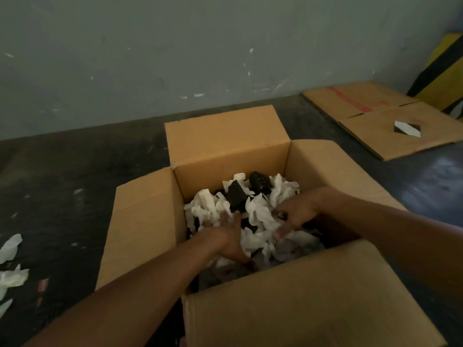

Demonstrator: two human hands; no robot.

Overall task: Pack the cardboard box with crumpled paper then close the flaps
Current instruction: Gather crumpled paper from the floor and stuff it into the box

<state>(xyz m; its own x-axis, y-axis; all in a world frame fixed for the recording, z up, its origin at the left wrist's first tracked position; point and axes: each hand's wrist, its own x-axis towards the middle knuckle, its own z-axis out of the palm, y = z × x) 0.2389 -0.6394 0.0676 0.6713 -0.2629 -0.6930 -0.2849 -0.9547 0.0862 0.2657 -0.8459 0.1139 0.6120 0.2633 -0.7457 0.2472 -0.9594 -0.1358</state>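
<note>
A brown cardboard box (225, 146) stands open on the dark floor with all its flaps spread outward. Inside lies a heap of crumpled white paper (260, 216) mixed with dark pieces (236, 197). Both my hands are down inside the box on the heap. My left hand (231, 242) lies against the paper near the box's left side, fingers spread and partly buried. My right hand (297, 214) presses on the paper from the right, fingers bent and apart. No piece is clearly held by either hand.
Loose crumpled white paper (11, 261) lies on the floor at the far left. A flattened cardboard sheet (390, 121) with red tape lies at the back right. A grey wall (175, 58) runs close behind the box. A yellow-and-black object (441, 71) leans in the right corner.
</note>
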